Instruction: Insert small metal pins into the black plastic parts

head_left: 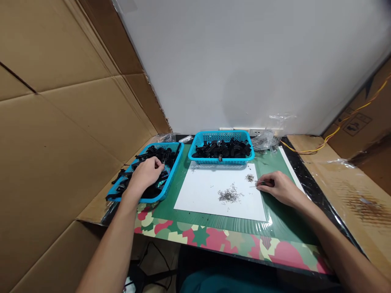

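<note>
We have our left hand (146, 173) over the left blue basket (172, 175), among its black parts (159, 153). The thumb and forefinger are drawn close together, but at this distance we cannot tell whether they pinch anything. Our right hand (278, 187) is at the right edge of a white sheet (198, 195), narrowed around a slim metal tool (262, 182) that points left, just beside a small pile of wire pieces (249, 178). A larger pile of bent wires (229, 195) lies on the sheet nearer to us, with a few strays around it. Behind the sheet stands the rear blue basket (207, 161), filled with black pieces (229, 149). Clear plastic (265, 140) lies just to its right, and the sheet lies on the green surface (165, 209).
</note>
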The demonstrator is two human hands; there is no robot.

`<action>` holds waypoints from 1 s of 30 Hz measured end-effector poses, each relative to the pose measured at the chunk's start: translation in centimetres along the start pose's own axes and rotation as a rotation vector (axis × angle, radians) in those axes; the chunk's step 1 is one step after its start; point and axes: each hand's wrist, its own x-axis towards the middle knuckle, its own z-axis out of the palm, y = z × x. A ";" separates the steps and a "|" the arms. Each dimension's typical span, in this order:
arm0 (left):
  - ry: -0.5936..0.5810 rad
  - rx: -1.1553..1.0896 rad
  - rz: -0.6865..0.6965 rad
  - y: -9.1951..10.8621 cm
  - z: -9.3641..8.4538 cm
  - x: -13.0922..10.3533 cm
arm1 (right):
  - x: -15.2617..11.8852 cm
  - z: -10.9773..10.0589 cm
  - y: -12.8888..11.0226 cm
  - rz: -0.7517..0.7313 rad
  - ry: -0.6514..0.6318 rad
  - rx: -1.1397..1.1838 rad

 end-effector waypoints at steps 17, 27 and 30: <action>-0.178 -1.355 0.615 15.7 2.5 -4.7 | -0.3 0.1 -1.1 -0.093 -0.023 0.397; 0.042 -0.834 0.962 18.6 8.7 -7.6 | -0.1 0.2 -2.6 0.007 -0.058 0.680; 0.146 -0.726 1.078 18.2 9.2 -7.6 | -0.1 0.7 -3.0 0.035 -0.098 0.710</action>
